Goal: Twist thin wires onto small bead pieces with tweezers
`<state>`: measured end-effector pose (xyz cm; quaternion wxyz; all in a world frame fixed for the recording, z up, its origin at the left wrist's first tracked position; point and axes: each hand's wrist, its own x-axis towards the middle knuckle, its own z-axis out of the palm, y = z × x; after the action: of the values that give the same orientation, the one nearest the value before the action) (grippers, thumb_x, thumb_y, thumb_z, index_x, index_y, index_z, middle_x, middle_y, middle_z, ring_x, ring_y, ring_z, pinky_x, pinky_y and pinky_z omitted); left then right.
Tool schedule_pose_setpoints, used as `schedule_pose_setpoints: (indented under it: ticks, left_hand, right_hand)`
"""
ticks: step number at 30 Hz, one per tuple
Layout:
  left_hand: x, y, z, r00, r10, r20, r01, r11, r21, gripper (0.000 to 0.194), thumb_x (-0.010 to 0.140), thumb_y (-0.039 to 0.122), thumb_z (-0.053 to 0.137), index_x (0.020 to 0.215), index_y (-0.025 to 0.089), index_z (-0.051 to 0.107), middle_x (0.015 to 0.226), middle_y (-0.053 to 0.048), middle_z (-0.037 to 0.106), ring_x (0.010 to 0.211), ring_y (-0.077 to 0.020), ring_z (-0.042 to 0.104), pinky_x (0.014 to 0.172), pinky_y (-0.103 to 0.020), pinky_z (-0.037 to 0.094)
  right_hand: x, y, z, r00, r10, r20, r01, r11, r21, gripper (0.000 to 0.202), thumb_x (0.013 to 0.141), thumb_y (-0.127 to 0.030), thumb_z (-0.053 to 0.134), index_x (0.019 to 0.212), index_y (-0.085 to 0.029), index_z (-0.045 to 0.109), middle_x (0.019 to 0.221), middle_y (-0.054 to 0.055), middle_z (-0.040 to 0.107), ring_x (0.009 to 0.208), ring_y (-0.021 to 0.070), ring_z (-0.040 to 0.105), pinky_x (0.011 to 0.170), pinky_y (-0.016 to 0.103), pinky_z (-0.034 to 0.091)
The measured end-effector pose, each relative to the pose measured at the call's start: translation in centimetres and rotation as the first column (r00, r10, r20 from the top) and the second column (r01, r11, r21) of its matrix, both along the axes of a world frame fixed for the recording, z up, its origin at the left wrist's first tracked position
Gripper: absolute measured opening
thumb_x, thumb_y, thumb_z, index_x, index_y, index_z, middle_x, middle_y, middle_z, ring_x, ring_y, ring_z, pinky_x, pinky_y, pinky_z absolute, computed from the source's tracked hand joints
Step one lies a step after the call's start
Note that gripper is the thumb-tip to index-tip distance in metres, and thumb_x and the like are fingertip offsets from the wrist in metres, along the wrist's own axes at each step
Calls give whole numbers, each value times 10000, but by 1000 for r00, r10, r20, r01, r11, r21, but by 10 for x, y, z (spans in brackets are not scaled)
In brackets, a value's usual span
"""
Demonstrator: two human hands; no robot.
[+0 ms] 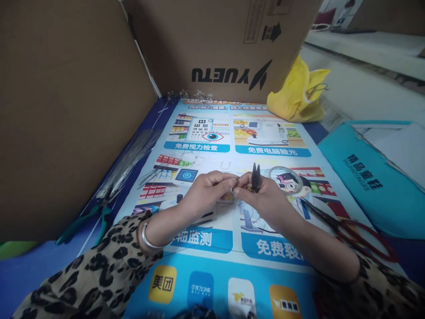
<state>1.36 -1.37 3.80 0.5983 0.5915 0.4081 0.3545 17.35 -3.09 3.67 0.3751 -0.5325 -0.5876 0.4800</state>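
My left hand pinches a thin silvery wire, its thumb and forefinger meeting the right fingertips above the printed sheet. Most of that wire is hidden by the fingers. In my right hand a pair of pliers is held, dark pointed jaws upward and handles hidden in the palm; its thumb and forefinger also pinch at the wire. A small bent wire lies just beyond the hands. Several wire loops rest behind the left hand, with short cut wires to their left.
Straight wires and teal-handled pliers lie at left. A wire coil and red-handled scissors lie at right. Cardboard walls the back and left. A yellow bag and a teal box stand at right.
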Motion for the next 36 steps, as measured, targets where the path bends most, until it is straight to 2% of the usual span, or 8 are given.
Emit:
schedule_pose_setpoints:
  ticks: [5,8,15,19,21,23,28,36]
  left_hand:
    - [-1,-1,2,989,99,108,-97,995,-26,208,806,320,585,800,135,680,758,-34,661,714,-115,595,674,-227,451]
    - [-7,5,8,946,200,257,-185,979,-82,223,816,357,568,802,144,631,832,-57,687,759,-158,652,669,-257,484]
    - [-17,20,11,878,361,314,-316,930,-188,174,830,326,538,824,152,549,772,-52,699,690,-158,675,587,-232,483]
    - [-14,17,8,898,332,290,-264,932,-249,136,830,289,532,807,155,524,759,-53,702,678,-161,680,555,-214,473]
    - [-11,13,8,909,301,289,-223,936,-274,129,833,278,528,792,157,508,752,-54,704,690,-168,684,555,-213,474]
    - [-7,8,10,918,263,297,-173,939,-298,145,838,286,523,774,160,490,750,-57,707,689,-171,683,552,-217,476]
    - [1,-5,15,934,238,267,-129,921,-368,190,852,309,502,739,168,445,737,-68,708,608,-130,644,573,-235,487]
    - [7,-14,11,935,236,264,-118,911,-394,168,840,304,501,746,176,446,715,-21,633,652,-137,638,595,-254,487]
  right_hand:
    - [4,-2,7,997,26,77,-29,999,41,177,747,-343,586,676,-181,585,615,-27,527,570,96,443,542,245,352]
    - [14,3,8,989,-83,120,70,992,106,231,765,-404,580,708,-180,598,663,-6,570,611,110,482,581,253,387]
    - [37,21,-6,978,-205,-35,206,978,40,428,846,-565,403,780,-178,573,739,51,633,671,144,577,632,284,451]
    - [38,19,-7,908,-217,358,140,963,230,364,869,-492,407,764,-189,579,690,35,628,629,144,542,586,273,384]
    - [36,15,-6,751,-250,612,-42,905,422,287,850,-421,473,746,-186,601,675,37,616,642,156,516,597,287,342]
    - [33,11,-3,583,-335,740,-273,778,567,208,825,-342,519,727,-184,615,659,41,597,664,171,486,618,306,307]
    - [26,4,4,352,-590,727,-538,508,672,218,816,-264,521,612,-197,561,585,37,511,644,181,383,617,335,231]
    - [23,1,6,257,-699,667,-615,414,671,138,806,-206,519,675,-201,562,587,28,471,658,181,324,630,344,190]
